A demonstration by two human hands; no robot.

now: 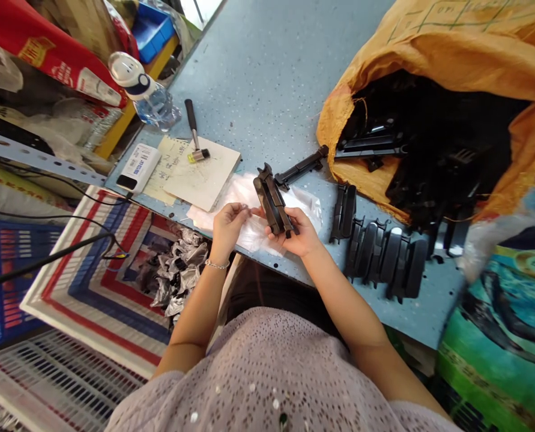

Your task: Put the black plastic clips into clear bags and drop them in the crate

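Note:
My right hand is wrapped round the lower end of a black plastic part, which it holds up over a white plastic sheet. Just left of that part, my left hand has its thumb and fingertips pressed together; whatever is between them is too small to make out. Another black part lies behind, close to the held one. To the right, several black parts stand side by side on the blue speckled table.
An orange sack full of black parts lies at the right. A mallet, a board, a white box and a bottle are at the left. Below them stands a crate with crumpled silvery pieces.

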